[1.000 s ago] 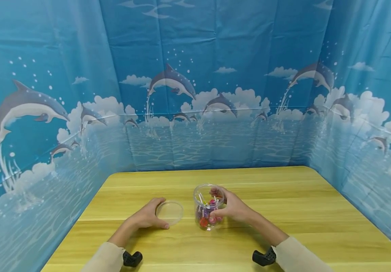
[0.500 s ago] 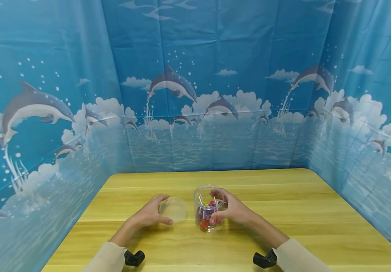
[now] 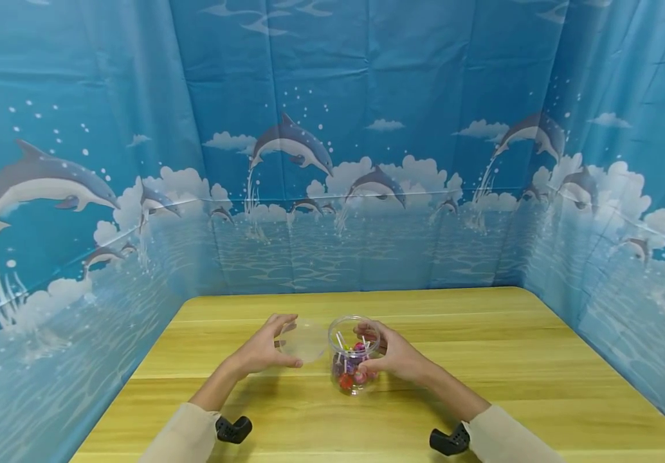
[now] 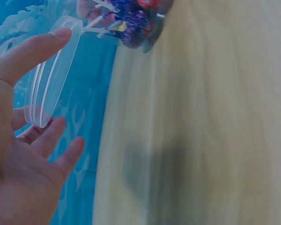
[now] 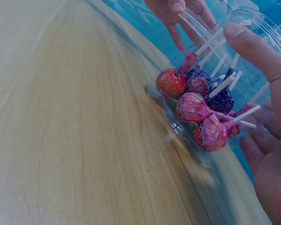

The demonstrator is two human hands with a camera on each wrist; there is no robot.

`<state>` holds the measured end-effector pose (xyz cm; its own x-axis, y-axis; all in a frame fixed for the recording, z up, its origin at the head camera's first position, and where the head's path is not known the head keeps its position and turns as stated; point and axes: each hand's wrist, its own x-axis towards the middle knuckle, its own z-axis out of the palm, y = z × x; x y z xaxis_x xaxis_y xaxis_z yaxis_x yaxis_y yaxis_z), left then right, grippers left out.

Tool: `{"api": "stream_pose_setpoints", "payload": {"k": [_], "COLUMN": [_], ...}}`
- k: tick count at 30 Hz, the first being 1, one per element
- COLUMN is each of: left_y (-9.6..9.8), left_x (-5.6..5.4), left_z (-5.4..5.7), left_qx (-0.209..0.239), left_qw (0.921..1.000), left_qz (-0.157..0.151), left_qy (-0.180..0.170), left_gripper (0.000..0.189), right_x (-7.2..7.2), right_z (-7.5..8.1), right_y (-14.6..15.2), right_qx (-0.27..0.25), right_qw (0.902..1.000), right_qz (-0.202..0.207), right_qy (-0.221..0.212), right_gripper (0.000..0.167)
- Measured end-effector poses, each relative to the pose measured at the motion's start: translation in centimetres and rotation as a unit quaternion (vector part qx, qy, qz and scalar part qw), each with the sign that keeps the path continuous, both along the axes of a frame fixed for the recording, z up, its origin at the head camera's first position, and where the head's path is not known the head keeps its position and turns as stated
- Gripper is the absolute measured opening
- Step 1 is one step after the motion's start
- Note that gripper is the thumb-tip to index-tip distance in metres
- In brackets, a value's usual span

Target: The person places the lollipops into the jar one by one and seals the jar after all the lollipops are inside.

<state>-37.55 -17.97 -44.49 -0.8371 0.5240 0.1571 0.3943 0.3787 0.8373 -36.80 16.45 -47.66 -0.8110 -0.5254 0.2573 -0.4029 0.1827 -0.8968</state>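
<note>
A round clear plastic lid (image 4: 54,75) is pinched at its edge between the thumb and fingers of my left hand (image 3: 265,347), raised off the table beside the jar. In the head view the lid's right edge comes close to the jar's rim. The clear jar (image 3: 354,354) stands upright on the table with its top uncovered. My right hand (image 3: 393,354) grips it from the right, thumb in front and fingers behind. Inside lie several lollipops (image 5: 196,108) in red, pink and purple wrappers, their white sticks pointing up and to the side.
The yellow wood-grain table (image 3: 483,373) reaches to a blue dolphin-print curtain (image 3: 332,244) at the back and both sides. Black devices are strapped at the left wrist (image 3: 234,429) and the right wrist (image 3: 449,440).
My left hand has lifted the lid from low over the table and carried it up and right, towards the jar. My right hand and the jar have stayed nearly still.
</note>
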Motion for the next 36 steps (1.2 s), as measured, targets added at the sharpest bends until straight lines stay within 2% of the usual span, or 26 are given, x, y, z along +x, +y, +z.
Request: {"api": "stream_pose_setpoints", "payload": {"k": [6,14,20,23,29,36], "left_y": [0.3,0.0,0.5,1.0,2.1,3.8], "left_x": [0.1,1.2,1.6,1.9,2.3,2.3], "left_z": [1.2,2.7,3.3,3.7,4.5,5.5], "left_qx": [0.018,0.064,0.118,0.132,0.127,0.095], "left_qw": [0.9994,0.9971,0.9902,0.988,0.9889,0.9895], "left_qz": [-0.027,-0.04,-0.062,-0.069,-0.073,-0.109], "left_qy": [0.014,-0.009,-0.039,-0.043,-0.025,-0.012], "left_gripper": [0.098,0.097,0.092,0.089,0.087,0.084], "right_x": [0.1,1.3,2.0,2.2,2.5,2.8], "right_z": [0.0,0.0,-0.1,-0.2,-0.2,-0.3], "right_y": [0.2,-0.3,-0.6,-0.6,-0.4,0.0], "right_qx": [0.006,0.012,0.014,0.016,0.01,0.007], "right_qw": [1.0,0.9998,0.9997,0.9996,0.9997,0.9999], "right_qz": [-0.001,-0.01,-0.017,-0.018,-0.014,-0.009], "right_qy": [0.006,0.009,0.015,0.017,0.016,0.01], "right_gripper": [0.09,0.089,0.088,0.089,0.09,0.09]}}
